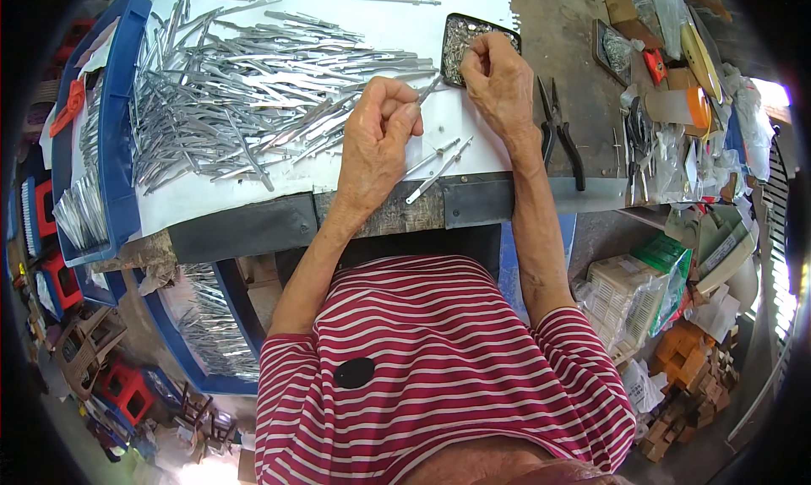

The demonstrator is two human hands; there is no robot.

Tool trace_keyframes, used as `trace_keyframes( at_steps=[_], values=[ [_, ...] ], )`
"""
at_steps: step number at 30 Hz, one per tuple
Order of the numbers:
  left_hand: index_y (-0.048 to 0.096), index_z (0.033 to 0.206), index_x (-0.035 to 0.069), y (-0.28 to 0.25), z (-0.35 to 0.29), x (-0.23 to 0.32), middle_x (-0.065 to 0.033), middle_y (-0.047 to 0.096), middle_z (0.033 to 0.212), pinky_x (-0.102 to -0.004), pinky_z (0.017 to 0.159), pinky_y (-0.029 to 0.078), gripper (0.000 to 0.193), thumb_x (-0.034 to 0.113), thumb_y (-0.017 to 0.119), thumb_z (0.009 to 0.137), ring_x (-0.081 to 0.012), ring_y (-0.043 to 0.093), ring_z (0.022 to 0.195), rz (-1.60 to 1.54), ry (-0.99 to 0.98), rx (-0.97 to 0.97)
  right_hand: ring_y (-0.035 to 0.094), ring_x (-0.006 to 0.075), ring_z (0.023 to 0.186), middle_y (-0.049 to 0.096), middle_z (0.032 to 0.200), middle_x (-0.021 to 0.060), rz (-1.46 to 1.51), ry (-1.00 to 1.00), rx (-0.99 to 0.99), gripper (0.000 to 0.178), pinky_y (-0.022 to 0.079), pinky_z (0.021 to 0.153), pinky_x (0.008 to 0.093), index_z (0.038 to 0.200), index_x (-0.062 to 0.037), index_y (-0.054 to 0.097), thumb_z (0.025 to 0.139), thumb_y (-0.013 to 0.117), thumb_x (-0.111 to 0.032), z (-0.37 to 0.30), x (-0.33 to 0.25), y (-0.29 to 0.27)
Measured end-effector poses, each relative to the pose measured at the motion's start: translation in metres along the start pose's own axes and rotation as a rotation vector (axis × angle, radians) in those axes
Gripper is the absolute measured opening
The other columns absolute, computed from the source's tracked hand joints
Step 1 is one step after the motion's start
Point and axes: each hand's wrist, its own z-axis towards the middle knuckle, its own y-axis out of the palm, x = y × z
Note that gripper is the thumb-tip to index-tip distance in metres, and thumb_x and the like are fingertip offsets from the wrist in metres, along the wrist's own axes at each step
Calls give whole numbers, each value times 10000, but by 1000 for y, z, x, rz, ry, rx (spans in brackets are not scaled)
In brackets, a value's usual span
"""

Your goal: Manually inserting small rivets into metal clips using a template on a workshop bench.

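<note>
My left hand [377, 143] is closed over the right edge of a heap of thin silvery metal strips [253, 88], thumb against the curled fingers. A strip end shows beyond its fingertips; I cannot tell whether the hand grips it. My right hand [500, 84] is pinched over the near right part of a black tray [445, 50] filled with tiny metal pieces [460, 35]. Whatever its fingertips hold is hidden. Between my forearms, near the bench edge, two separate slotted metal strips [438, 172] lie on the white sheet [456, 122].
Black-handled pliers [570, 147] lie right of my right forearm. Farther right are a smaller dark tray [612, 52], an orange-lidded jar [672, 107] and scattered tools. A blue bin [122, 138] with more strips stands left; another blue bin [228, 299] sits below the bench.
</note>
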Motion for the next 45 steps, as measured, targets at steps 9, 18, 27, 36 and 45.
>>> trace_keyframes(
  at_steps=[9,18,27,36,45],
  values=[
    [490,915,48,-1,2,-6,-6,548,663,-162,493,327,113,128,523,842,-28,405,550,-108,-15,5,562,185,553,558,606,94,98,65,-71,94,450,550,306,776,-11,527,713,542,-79,0,0,-3],
    [488,911,48,-2,0,-5,-7,545,654,-160,479,317,103,117,516,840,-24,397,538,-103,-22,1,603,169,617,613,688,98,196,76,-18,145,474,591,290,876,-15,576,752,557,-87,1,4,0],
    [481,903,15,-3,0,-2,-21,540,635,-190,571,388,81,64,474,839,-53,480,599,-104,-74,-10,590,105,598,628,716,69,393,218,-87,172,461,544,239,910,-2,608,767,528,-54,1,3,-2],
    [490,923,42,-3,-1,-6,-19,550,653,-164,460,309,126,134,527,846,-33,400,515,-163,-59,-8,511,61,572,584,678,18,593,255,-121,160,418,523,192,868,10,617,757,510,-29,3,3,-6],
    [483,930,41,-4,-1,-6,-29,550,659,-173,452,285,140,133,535,840,-41,389,509,-218,-94,-14,492,47,583,586,708,19,687,326,-146,154,392,515,171,875,6,620,770,513,-31,2,1,-9]
  ],
)
